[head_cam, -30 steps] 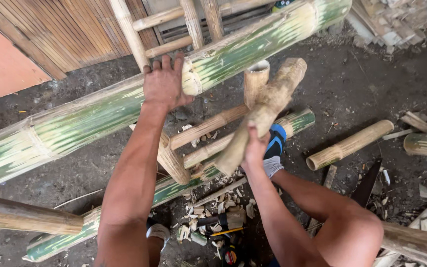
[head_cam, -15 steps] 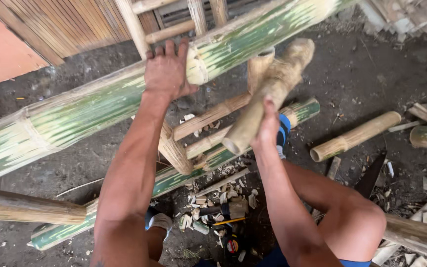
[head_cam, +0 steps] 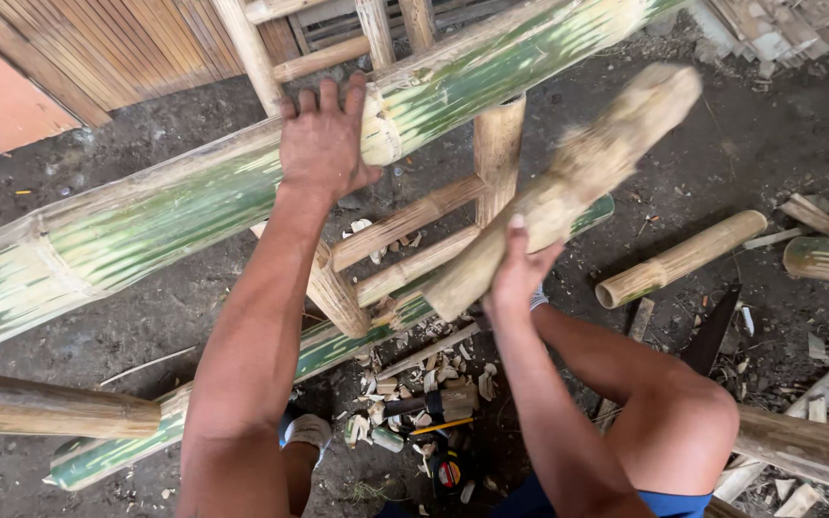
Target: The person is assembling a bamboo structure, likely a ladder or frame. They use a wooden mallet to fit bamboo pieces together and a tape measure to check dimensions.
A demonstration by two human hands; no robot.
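Green-and-tan bambooed all over, the scene. Left hand (head_cam: 323, 144) laid flat, fingers spread wide and nearly straight, palm pressed down on the top of the thick bamboo pole (head_cam: 175, 211) running slantwise from lower left to upper right; not curled round it, only bearing on it, just beside a pale node ring. Right hand (head_cam: 515, 273) closed around the lower end of a rough wooden club (head_cam: 578, 177), thumb pointing up along the wood, club tilted up and to the right, its thick head blurred and raised above the ground, well clear of the pole's upper face. Grip firm by the look of it, though the far fingers hidden behind the wood.

Under the big pole, a second, thinner green pole (head_cam: 242, 403) lying parallel lower down, joined to the first by short tan rungs (head_cam: 405, 225) set crosswise, one upright stub (head_cam: 499, 144) standing just left of the club. Between the knees, on dark earth, a scatter of pale chips (head_cam: 434, 374) and small tools (head_cam: 438, 408), too jumbled to tell apart. To the right, a short cut bamboo length (head_cam: 678, 259) lying alone, apart from the frame. Slatted bamboo wall (head_cam: 98, 48) at upper left.
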